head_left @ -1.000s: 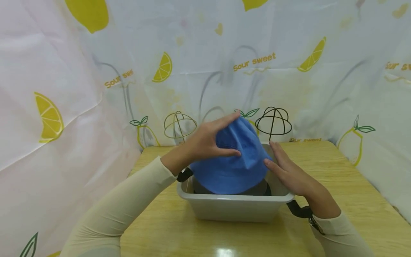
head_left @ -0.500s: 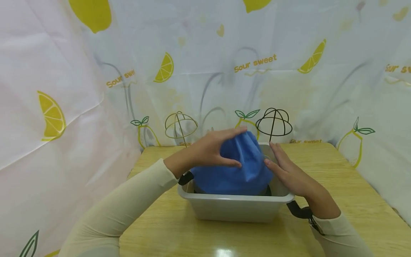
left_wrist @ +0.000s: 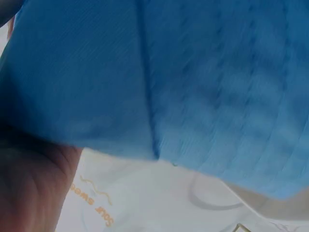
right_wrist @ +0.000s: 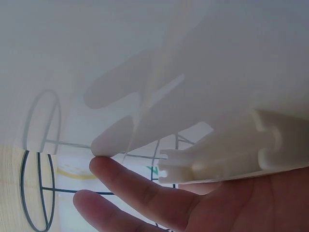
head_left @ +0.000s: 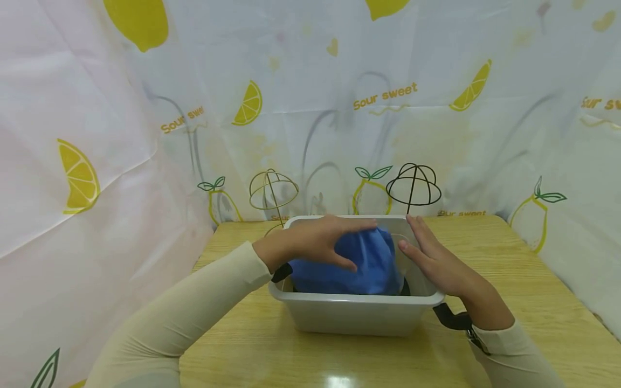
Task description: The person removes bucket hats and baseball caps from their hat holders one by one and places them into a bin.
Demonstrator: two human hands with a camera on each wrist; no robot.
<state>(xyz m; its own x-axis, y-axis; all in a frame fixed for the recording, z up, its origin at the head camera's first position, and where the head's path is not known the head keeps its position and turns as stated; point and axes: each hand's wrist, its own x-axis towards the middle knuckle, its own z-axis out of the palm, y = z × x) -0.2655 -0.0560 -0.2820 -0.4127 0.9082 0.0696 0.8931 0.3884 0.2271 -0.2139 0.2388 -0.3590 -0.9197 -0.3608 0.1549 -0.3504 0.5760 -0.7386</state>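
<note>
A blue cloth bucket hat (head_left: 320,275) is down inside a white plastic bin (head_left: 356,315). My left hand (head_left: 315,237) grips its crown, fingers over the top and thumb on the near side. In the left wrist view the hat's stitched brim (left_wrist: 227,96) fills most of the picture beside the palm (left_wrist: 34,183). My right hand (head_left: 436,261) holds the bin's right wall, thumb inside and fingers along the outside. In the right wrist view those fingers (right_wrist: 140,188) touch the glossy outer wall (right_wrist: 87,58), which reflects them. Something dark (head_left: 405,287) shows beneath the hat, mostly hidden.
Behind the bin stand two wire hat stands, a gold one (head_left: 273,188) on the left and a black one (head_left: 414,186) on the right. The bin rests on a wooden table (head_left: 509,269). A lemon-print cloth (head_left: 310,70) hangs behind and at the sides.
My left hand has lowered the bucket hat into the bin, and its crown has dropped from above the back rim to below it. My right hand stays on the bin wall.
</note>
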